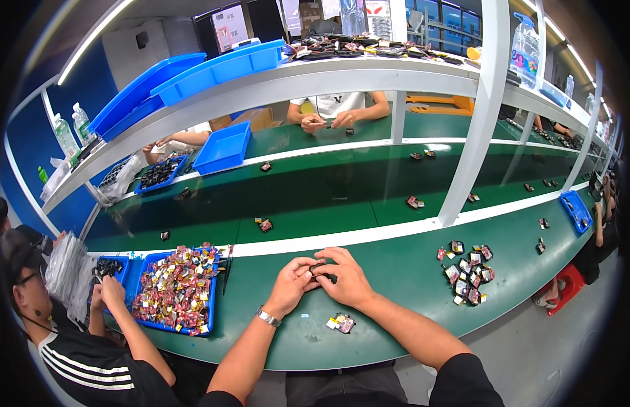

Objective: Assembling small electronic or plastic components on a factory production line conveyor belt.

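My left hand (293, 283) and my right hand (346, 279) meet over the green work surface, fingers closed around a small black part (328, 277). Most of that part is hidden by the fingers. Just in front of my right wrist lies a small wired piece (343, 323) with pinkish-red and white faces and a yellow tab. To the left, a blue tray (212, 308) is heaped with similar red, white and yellow pieces (172, 288). A loose cluster of such pieces with black parts (469, 273) lies to the right of my hands.
A white-edged conveyor (328, 203) carrying scattered pieces runs beyond the bench. A slanted white post (474, 129) and an overhead shelf (315, 78) frame it. One co-worker (91, 353) sits close at left; another person's hands (328, 122) work opposite. A blue tray (567, 216) lies far right.
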### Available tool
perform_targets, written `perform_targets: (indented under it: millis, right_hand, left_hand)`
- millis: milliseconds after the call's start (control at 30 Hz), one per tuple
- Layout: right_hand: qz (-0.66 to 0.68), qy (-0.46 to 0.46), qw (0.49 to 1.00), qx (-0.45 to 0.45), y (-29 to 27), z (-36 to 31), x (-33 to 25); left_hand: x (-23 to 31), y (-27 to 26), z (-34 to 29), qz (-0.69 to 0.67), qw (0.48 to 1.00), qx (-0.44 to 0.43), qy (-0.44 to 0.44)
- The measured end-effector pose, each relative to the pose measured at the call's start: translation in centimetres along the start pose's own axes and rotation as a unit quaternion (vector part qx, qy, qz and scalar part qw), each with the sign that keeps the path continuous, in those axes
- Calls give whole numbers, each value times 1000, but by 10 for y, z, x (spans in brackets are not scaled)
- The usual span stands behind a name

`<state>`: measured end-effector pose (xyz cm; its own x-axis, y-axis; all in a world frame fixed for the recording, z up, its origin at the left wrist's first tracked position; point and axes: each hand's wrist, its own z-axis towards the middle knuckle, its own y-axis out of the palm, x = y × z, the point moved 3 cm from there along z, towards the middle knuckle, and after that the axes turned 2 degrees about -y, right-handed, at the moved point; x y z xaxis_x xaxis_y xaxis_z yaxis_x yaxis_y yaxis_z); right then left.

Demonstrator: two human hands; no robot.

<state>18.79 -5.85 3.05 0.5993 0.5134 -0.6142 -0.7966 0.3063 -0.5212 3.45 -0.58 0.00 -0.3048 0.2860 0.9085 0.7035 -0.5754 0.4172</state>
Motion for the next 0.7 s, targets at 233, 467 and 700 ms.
perform_targets:
  millis: [233, 467, 700]
  right_hand:
    - [39, 15, 999, 7, 3, 1, 1]
    - [-15, -6, 1000, 25, -1, 4, -2]
    - [-87, -96, 990, 47, -2, 6, -14]
  left_hand:
    - [-2, -4, 2, 4, 1000, 8, 16]
    - [1, 1, 2, -13, 999, 33, 0]
    - [1, -2, 0, -12, 999, 30, -5]
